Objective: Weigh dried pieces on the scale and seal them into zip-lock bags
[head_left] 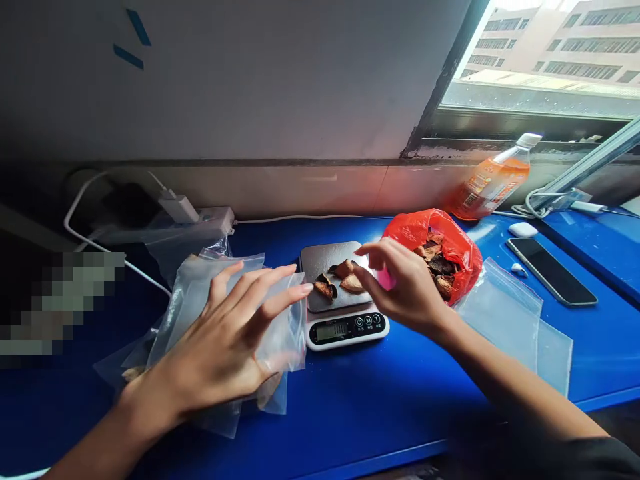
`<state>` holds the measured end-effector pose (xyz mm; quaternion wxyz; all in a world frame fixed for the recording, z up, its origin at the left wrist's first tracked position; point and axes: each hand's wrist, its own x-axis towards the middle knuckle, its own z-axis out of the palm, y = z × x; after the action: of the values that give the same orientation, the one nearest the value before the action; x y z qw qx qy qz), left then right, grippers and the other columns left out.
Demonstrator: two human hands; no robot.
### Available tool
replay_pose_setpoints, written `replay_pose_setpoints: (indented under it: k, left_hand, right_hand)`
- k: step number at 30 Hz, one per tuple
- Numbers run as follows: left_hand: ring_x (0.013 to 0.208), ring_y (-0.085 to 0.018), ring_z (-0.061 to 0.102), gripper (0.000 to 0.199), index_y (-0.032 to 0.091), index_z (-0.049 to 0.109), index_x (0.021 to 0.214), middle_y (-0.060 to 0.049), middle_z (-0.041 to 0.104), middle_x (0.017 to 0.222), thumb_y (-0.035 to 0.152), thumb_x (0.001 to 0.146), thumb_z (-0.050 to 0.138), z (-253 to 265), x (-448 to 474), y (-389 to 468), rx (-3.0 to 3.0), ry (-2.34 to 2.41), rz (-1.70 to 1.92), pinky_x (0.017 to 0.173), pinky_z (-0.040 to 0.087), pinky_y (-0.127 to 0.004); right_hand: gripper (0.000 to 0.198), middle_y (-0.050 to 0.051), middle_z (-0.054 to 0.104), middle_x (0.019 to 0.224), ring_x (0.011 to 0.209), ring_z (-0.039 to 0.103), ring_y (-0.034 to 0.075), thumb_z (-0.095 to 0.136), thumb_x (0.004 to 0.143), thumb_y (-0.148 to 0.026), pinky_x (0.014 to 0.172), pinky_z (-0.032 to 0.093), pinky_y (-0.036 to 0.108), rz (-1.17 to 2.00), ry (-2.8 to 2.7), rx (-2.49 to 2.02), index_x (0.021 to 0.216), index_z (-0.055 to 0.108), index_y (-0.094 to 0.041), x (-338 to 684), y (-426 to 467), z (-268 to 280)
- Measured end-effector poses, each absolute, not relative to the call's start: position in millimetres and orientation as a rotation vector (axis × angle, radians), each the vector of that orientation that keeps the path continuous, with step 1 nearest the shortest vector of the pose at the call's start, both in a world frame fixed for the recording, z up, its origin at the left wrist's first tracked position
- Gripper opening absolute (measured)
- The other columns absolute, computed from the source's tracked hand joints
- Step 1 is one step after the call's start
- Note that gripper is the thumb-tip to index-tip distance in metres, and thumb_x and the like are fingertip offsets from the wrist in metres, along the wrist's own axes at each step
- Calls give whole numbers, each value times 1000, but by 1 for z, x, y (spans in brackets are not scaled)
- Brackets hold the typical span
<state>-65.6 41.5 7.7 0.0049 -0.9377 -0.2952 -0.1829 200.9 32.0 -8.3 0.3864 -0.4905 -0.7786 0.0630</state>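
My left hand (225, 340) is spread with its fingers apart, over and against a pile of clear plastic zip bags (185, 293). Its fingertips reach close to the left edge of a small digital scale (349, 329). On the scale's metal plate (320, 257) lie several curled brown pieces of dried peel (353, 283). At the plate's right side is my right hand (405, 283), its thumb and forefinger apart beside those pieces, with nothing visible between them. Behind it, an open red plastic bag (465, 250) holds more dried peel (440, 263).
An orange drink bottle (493, 180) leans by the window. A phone (553, 270), white earbud case (523, 230) and earbud (519, 269) lie right. More clear bags (515, 327) rest under my right forearm. A charger (179, 207), power strip (217, 217) and white cable (145, 277) are at left.
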Motion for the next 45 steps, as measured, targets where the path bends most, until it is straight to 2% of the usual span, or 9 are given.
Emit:
replay_pose_setpoints:
  k: [4, 9, 12, 20, 24, 30, 37, 42, 45]
  left_hand:
    - [120, -34, 55, 71, 28, 30, 139, -12, 55, 132, 29, 79, 69, -2, -74, 44, -2871, -993, -711, 111, 24, -63]
    - [121, -32, 54, 69, 27, 29, 137, -12, 55, 132, 28, 80, 69, -5, -75, 46, -2854, -1005, -733, 113, 22, -63]
    - [121, -31, 54, 67, 27, 31, 136, -13, 55, 132, 30, 81, 68, -8, -75, 47, -2863, -999, -747, 113, 21, -62]
    - [123, -32, 51, 72, 29, 29, 139, -13, 52, 134, 32, 79, 69, -14, -76, 49, -2894, -1020, -738, 113, 21, -62]
    - [123, -33, 51, 73, 29, 29, 140, -13, 51, 135, 32, 78, 68, -13, -76, 48, -2902, -1016, -723, 113, 20, -63]
    - [124, -34, 50, 72, 27, 30, 139, -13, 51, 135, 31, 78, 68, -12, -76, 47, -2904, -1012, -706, 113, 21, -63]
    - [125, -33, 49, 69, 27, 30, 138, -13, 50, 135, 32, 80, 67, -12, -75, 47, -2915, -1008, -675, 113, 21, -62]
    - [124, -34, 50, 72, 28, 30, 139, -13, 51, 135, 32, 78, 69, -13, -75, 48, -2918, -1015, -701, 112, 21, -62]
    - [125, -33, 50, 74, 29, 29, 140, -13, 51, 135, 31, 78, 70, -13, -76, 48, -2934, -1021, -709, 113, 21, -63]
  right_hand:
    - [48, 12, 62, 114, 103, 57, 25, 68, 80, -39, 87, 47, 39, 322, -2032, -1377, 119, 49, -18, 224, 37, -23]
    - [24, 8, 65, 106, 105, 53, 26, 61, 84, -29, 91, 43, 44, 353, -1986, -1496, 105, 53, -21, 218, 41, -39]
    - [24, 8, 65, 102, 102, 53, 26, 60, 80, -21, 91, 43, 45, 383, -1929, -1530, 103, 53, -20, 215, 45, -43]
    - [7, 6, 68, 95, 91, 55, 22, 59, 82, -24, 84, 44, 40, 459, -1983, -1471, 88, 61, -21, 219, 51, -36]
    - [7, 5, 67, 93, 88, 57, 20, 61, 84, -27, 82, 46, 38, 490, -2056, -1374, 88, 62, -21, 228, 53, -25]
    - [10, 8, 61, 110, 108, 54, 21, 56, 86, -17, 95, 44, 40, 575, -2233, -1171, 90, 64, -22, 231, 61, -31]
    - [11, 6, 64, 93, 91, 55, 21, 57, 85, -23, 79, 48, 36, 564, -2039, -1386, 96, 56, -20, 218, 56, -41]
    - [17, 7, 58, 97, 80, 56, 16, 53, 87, -21, 73, 49, 32, 578, -2081, -1319, 104, 53, -19, 218, 55, -46]
    - [20, 9, 55, 98, 82, 56, 16, 51, 90, -24, 75, 50, 34, 443, -2151, -1256, 109, 55, -18, 220, 54, -51]
